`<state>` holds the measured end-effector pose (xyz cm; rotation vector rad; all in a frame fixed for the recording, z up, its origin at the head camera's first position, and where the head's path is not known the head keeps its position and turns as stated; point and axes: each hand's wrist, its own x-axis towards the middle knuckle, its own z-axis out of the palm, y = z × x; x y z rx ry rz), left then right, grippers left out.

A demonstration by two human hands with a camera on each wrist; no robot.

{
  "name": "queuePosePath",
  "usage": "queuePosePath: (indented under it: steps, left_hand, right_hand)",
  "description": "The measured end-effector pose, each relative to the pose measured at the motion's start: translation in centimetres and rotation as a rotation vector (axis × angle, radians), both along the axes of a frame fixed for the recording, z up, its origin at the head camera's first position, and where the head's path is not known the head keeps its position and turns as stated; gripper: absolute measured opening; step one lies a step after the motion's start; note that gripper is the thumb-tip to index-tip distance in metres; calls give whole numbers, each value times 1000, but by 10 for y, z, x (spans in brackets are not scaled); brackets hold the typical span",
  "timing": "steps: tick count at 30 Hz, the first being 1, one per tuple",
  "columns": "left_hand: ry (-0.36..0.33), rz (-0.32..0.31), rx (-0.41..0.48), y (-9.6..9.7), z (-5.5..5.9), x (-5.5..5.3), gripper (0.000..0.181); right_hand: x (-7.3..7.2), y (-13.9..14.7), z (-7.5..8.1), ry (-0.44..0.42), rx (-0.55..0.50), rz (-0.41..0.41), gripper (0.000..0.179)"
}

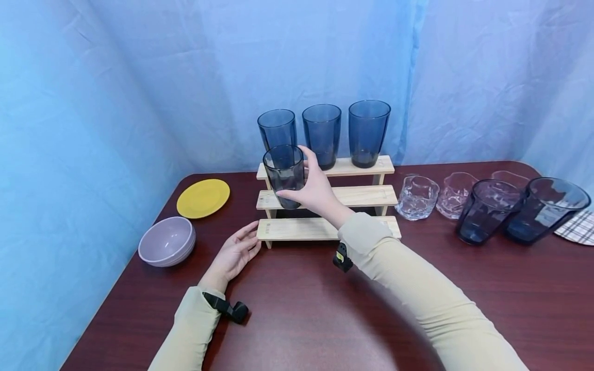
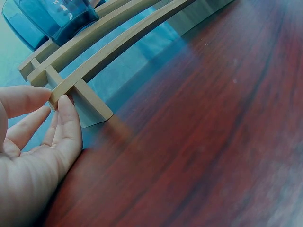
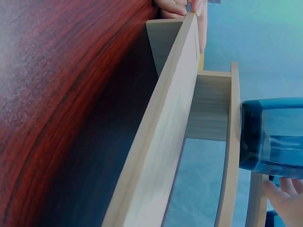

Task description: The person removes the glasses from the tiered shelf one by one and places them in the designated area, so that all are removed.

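My right hand [image 1: 319,189] grips a blue-grey drinking glass [image 1: 284,175] round its side, thumb low and fingers behind. The glass is upright at the left end of the middle step of a three-step wooden rack [image 1: 306,229]; in the right wrist view its base [image 3: 251,137] is at the step's surface. My left hand [image 1: 234,253] pinches the left end of the lowest step [image 2: 71,80] between thumb and finger. On the top step stand three blue glasses, one left [image 1: 271,121], one in the middle [image 1: 322,135] and one right [image 1: 368,131].
A yellow plate [image 1: 203,199] and a lilac bowl [image 1: 167,241] sit left of the rack. To its right are clear wavy glasses [image 1: 417,198], a purplish glass [image 1: 484,214] and a blue glass [image 1: 533,216], beside a checked cloth [image 1: 577,226]. Blue curtains [image 1: 297,56] hang behind the table.
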<state>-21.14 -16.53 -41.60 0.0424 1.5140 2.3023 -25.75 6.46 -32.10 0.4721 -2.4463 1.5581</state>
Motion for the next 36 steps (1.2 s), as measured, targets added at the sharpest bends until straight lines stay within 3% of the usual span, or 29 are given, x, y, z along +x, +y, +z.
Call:
queuePosePath:
  steps: [4,7,9,12,15,17,23,36]
  left_hand:
    - [27,-1,-5,-1,-3,-1,60]
    - [92,-21,2,-3,-9,-1,65]
    - [145,-55,62,-7,-19,-5,66]
    - [180,-74,80,-8,-22,-5,69]
    - [140,-54,65,-7,-20,-6,69]
    - [94,-18,4,-3,-11,-2,68]
    - [7,5,1,0,-2,-1,58]
    - [6,9,-4,-1,-5,-3,58]
  right_hand:
    - [0,-1,-2,16,-17,6,105]
    - [1,0,-3,24,-14,0,104]
    - [1,0,-3,29,-9,-7,103]
    - [4,0,-2,36,-4,-12,103]
    - [6,1,-1,45,-4,-13,103]
    - [7,2,-1,55,-4,-16,103]
    - [10,5,-3,70,8,-32,103]
    - [19,12,-2,58,-12,-24,104]
